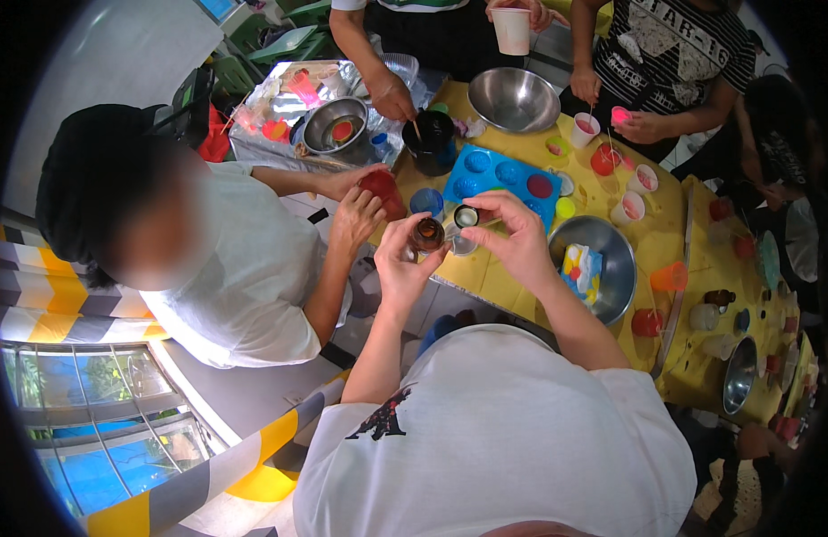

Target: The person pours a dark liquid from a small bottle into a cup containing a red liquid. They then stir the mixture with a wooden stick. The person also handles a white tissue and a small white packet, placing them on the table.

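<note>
My left hand (403,264) is closed around a small amber glass bottle (428,235), its open mouth facing up. Just to the right, my right hand (512,231) pinches a dark round cap (467,216) whose pale inside shows. Bottle and cap are apart, held side by side above the table edge. Beneath them a small clear cup (463,243) is partly hidden by my fingers. A blue cup (426,202) stands beyond the bottle, and a blue silicone mould (503,182) with round cavities lies beyond the cap; one cavity is filled dark red.
A steel bowl (618,268) holding a colourful packet stands right of my forearm. Another steel bowl (514,98) and a black pot (430,143) are farther back. A person at left holds a red container (383,192). Others across the yellow-covered table (655,215) handle cups.
</note>
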Action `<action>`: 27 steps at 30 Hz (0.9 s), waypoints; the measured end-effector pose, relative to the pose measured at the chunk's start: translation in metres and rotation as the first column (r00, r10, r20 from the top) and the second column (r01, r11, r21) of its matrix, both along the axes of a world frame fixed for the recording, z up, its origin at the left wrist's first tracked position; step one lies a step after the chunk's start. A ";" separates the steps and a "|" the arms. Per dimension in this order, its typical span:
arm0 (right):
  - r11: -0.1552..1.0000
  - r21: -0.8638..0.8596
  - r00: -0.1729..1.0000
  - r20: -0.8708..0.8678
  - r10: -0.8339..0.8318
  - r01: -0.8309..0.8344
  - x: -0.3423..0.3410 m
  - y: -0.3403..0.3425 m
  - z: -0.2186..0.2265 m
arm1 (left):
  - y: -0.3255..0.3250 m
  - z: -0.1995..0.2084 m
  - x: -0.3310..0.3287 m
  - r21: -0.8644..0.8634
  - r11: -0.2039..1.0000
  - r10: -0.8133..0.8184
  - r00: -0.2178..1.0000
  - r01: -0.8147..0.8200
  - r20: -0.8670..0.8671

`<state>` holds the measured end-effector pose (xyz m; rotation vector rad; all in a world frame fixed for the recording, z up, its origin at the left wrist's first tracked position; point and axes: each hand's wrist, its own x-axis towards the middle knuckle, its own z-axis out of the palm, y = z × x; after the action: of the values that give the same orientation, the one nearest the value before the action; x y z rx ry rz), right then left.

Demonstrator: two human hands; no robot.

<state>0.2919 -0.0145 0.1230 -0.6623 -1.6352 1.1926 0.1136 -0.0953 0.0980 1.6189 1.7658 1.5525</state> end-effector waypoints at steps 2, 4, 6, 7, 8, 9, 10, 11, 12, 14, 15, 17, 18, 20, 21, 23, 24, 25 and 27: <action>1.000 -0.013 1.000 -0.008 0.016 -0.016 0.000 0.001 0.001 | 0.002 0.001 -0.002 0.023 1.000 0.003 1.000 -0.002 -0.019; 0.999 -0.023 0.999 0.009 0.038 -0.038 0.001 0.003 0.002 | 0.005 0.003 -0.004 0.028 1.000 0.011 0.999 -0.010 -0.034; 0.997 -0.029 0.996 0.051 0.068 -0.066 0.001 0.006 0.003 | 0.009 0.007 -0.007 0.016 1.000 0.025 0.999 -0.025 -0.046; 0.998 -0.030 0.996 0.065 0.065 -0.063 0.001 0.007 0.002 | 0.010 0.009 -0.007 -0.004 0.999 0.037 0.999 -0.037 -0.017; 0.998 -0.032 0.995 0.080 0.062 -0.059 0.000 0.008 0.001 | 0.011 0.009 -0.008 0.022 0.999 0.043 0.997 -0.042 -0.060; 0.998 -0.029 0.994 0.092 0.055 -0.053 -0.001 0.010 0.001 | 0.014 0.010 -0.011 0.053 0.998 0.048 0.993 -0.043 -0.106; 0.999 -0.005 0.995 0.092 0.045 -0.045 -0.002 0.012 0.002 | 0.017 0.011 -0.013 0.084 0.996 0.055 0.987 -0.042 -0.152; 0.999 0.019 0.995 0.092 0.036 -0.038 -0.003 0.014 0.003 | 0.019 0.013 -0.014 0.056 0.998 0.051 0.986 -0.043 -0.156; 0.999 0.039 0.996 0.089 0.026 -0.030 -0.004 0.015 0.003 | 0.019 0.014 -0.016 0.025 0.999 0.047 0.986 -0.043 -0.162; 0.996 0.083 0.996 0.091 -0.017 0.010 -0.009 0.016 0.009 | 0.021 0.019 -0.016 -0.017 0.998 0.053 0.983 -0.057 -0.176; 0.994 0.102 0.995 0.090 -0.039 0.030 -0.011 0.016 0.010 | 0.020 0.025 -0.015 -0.029 0.997 0.064 0.980 -0.070 -0.186; 0.991 0.128 0.994 0.093 -0.053 0.040 -0.013 0.018 0.010 | 0.021 0.032 -0.015 -0.020 0.994 0.096 0.957 -0.106 -0.273; 0.989 0.141 0.994 0.095 -0.059 0.046 -0.014 0.018 0.010 | 0.021 0.035 -0.017 0.004 0.992 0.120 0.931 -0.126 -0.346; 0.987 0.153 0.993 0.096 -0.066 0.050 -0.014 0.019 0.009 | 0.023 0.037 -0.020 0.029 0.988 0.149 0.886 -0.152 -0.439; 0.986 0.158 0.993 0.096 -0.069 0.053 -0.014 0.019 0.009 | 0.024 0.038 -0.021 0.028 0.987 0.154 0.874 -0.159 -0.461; 0.984 0.169 0.992 0.094 -0.079 0.062 -0.016 0.020 0.006 | 0.025 0.041 -0.023 0.029 0.987 0.151 0.852 -0.158 -0.501; 0.982 0.174 0.992 0.093 -0.085 0.068 -0.016 0.020 0.005 | 0.025 0.045 -0.022 0.029 0.988 0.142 0.844 -0.149 -0.517; 0.983 0.169 0.992 0.096 -0.086 0.069 -0.016 0.021 0.003 | 0.026 0.048 -0.022 0.028 0.990 0.133 0.835 -0.139 -0.534; 0.985 0.159 0.991 0.100 -0.087 0.071 -0.017 0.023 0.000 | 0.027 0.050 -0.026 0.021 0.989 0.128 0.787 -0.144 -0.604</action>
<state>0.2747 0.0085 0.1231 -0.6950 -1.7538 0.9764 0.0879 -0.0686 0.1478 2.1892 2.2418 1.1093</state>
